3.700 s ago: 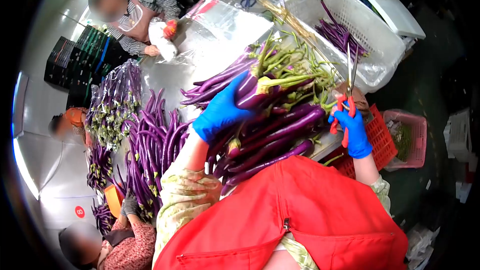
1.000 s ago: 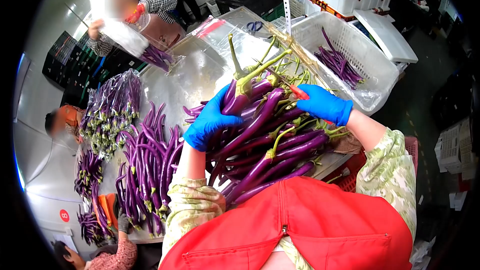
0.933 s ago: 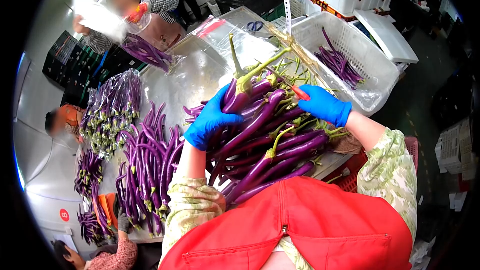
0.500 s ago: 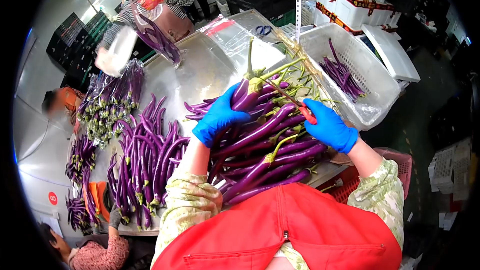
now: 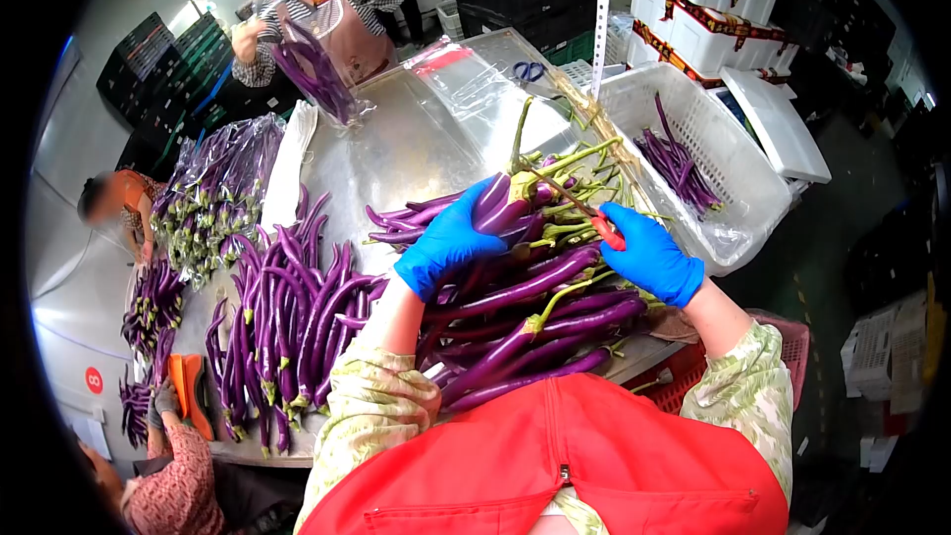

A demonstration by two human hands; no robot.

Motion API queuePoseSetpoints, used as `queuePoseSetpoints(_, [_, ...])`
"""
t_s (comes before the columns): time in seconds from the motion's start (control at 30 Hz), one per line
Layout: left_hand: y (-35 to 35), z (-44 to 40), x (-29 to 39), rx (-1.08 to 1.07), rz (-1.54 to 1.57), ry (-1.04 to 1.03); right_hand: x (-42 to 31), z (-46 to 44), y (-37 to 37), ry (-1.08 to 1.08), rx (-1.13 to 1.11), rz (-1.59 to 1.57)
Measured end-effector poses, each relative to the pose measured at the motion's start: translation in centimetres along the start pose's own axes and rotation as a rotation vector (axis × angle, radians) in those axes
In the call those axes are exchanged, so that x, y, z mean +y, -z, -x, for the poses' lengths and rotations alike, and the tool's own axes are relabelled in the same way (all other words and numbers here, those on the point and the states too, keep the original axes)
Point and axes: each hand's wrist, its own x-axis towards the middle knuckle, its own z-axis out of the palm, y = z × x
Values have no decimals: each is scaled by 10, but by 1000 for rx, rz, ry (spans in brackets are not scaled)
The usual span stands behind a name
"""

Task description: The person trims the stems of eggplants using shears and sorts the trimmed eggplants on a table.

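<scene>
The person in the red apron (image 5: 555, 446) has the blue-gloved left hand (image 5: 451, 243) wrapped firmly round a cluster of long purple eggplants (image 5: 499, 206), their green stalks sticking up and out past the thumb. The right hand (image 5: 652, 256), gloved in the same blue, is closed on the red-handled scissors (image 5: 607, 231), whose blades run in toward those stalks; I can't tell from here whether they touch one. The cluster sits just above a heap of loose eggplants (image 5: 555, 282) at the near edge of the metal table (image 5: 391, 144), stalks mostly pointing right. To the left of the heap lies a broad spread of more eggplants (image 5: 282, 322), and past it a pile of bagged eggplants (image 5: 218, 193) beside a folded white sheet (image 5: 289, 163). Over the far side, a co-worker in a pink apron (image 5: 357, 45) holds a clear bag of eggplants (image 5: 315, 79) upright. Near the table's far right corner rest dark blue-handled scissors (image 5: 529, 70), and just off that side stands a white crate (image 5: 738, 223) with a few slim eggplants (image 5: 679, 163) inside.
</scene>
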Motion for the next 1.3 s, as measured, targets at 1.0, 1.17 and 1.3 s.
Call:
queuePoseSetpoints(1.0, [-11,5,7,-84,96,2,10,-31,6,96,9,149])
queuePoseSetpoints(1.17, [-10,3,2,-60,13,-12,15,-33,4,59,-21,197])
queuePoseSetpoints(1.3, [-4,1,-10,49,-12,35,21,-27,3,31,43,104])
